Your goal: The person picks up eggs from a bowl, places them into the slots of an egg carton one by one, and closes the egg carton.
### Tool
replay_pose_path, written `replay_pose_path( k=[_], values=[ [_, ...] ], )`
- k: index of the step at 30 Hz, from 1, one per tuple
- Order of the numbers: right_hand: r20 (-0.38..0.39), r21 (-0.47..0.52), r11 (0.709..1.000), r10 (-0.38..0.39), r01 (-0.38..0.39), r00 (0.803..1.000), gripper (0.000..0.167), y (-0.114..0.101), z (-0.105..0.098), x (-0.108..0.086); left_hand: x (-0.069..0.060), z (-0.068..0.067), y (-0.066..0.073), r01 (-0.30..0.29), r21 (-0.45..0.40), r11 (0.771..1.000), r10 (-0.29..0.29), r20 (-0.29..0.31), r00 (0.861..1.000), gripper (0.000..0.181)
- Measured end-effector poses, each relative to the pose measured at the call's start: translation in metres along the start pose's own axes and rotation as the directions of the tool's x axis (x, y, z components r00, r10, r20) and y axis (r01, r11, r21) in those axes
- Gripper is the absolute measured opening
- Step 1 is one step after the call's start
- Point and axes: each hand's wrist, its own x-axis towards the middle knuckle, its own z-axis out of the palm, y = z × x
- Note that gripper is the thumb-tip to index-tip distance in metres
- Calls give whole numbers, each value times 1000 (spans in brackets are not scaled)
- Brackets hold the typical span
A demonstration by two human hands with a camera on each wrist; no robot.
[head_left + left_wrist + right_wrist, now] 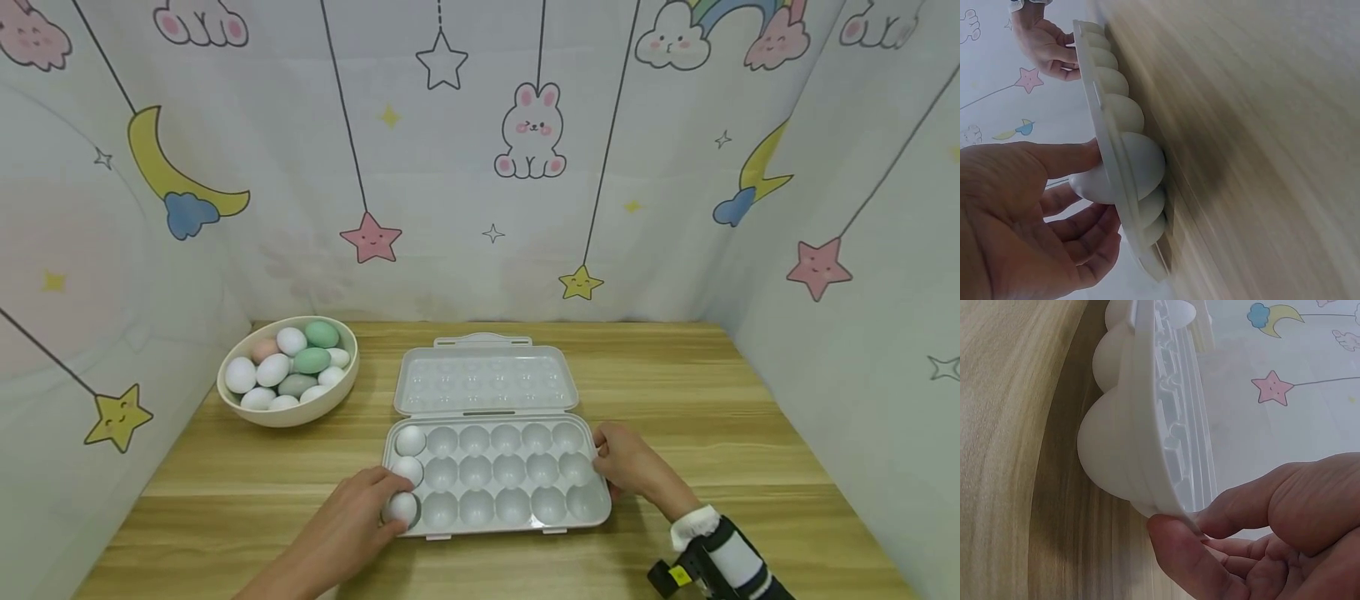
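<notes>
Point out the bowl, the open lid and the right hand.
Bowl (288,418): head view, outer front wall.
Open lid (486,380): head view, middle of inner face.
Right hand (628,461): head view, middle of the hand.

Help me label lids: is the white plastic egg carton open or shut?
Open: the carton shows its cups, its rectangular white plastic lid folded back behind them.

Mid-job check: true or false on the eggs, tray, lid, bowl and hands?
1. Three white eggs sit in the leftmost column of the egg tray. True.
2. The right hand pinches the egg tray's right edge. True.
3. The lid is closed. False: the lid lies open.
4. The left hand is at the nearest egg. True.
5. The bowl stands right of the egg tray. False: the bowl stands left.
6. Every egg in the bowl is white. False: it also holds green eggs.
</notes>
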Motion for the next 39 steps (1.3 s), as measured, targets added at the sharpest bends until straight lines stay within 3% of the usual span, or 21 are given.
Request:
replay_pose_path(
  k=[8,15,32,39],
  values=[
    [-1,-20,1000,18,-18,1000,19,-1,0,0,2,-3,2,-13,10,1000,13,26,1000,36],
    [9,-14,999,35,-34,999,20,2,0,1,3,-3,1,-43,23,999,43,6,999,32],
    [4,-8,1000,21,-21,1000,16,2,1,-1,4,-2,1,-31,60,998,27,52,998,28],
    [8,2,1000,12,-12,1000,17,3,0,1,4,-2,1,-39,82,996,37,27,999,28]
  ],
)
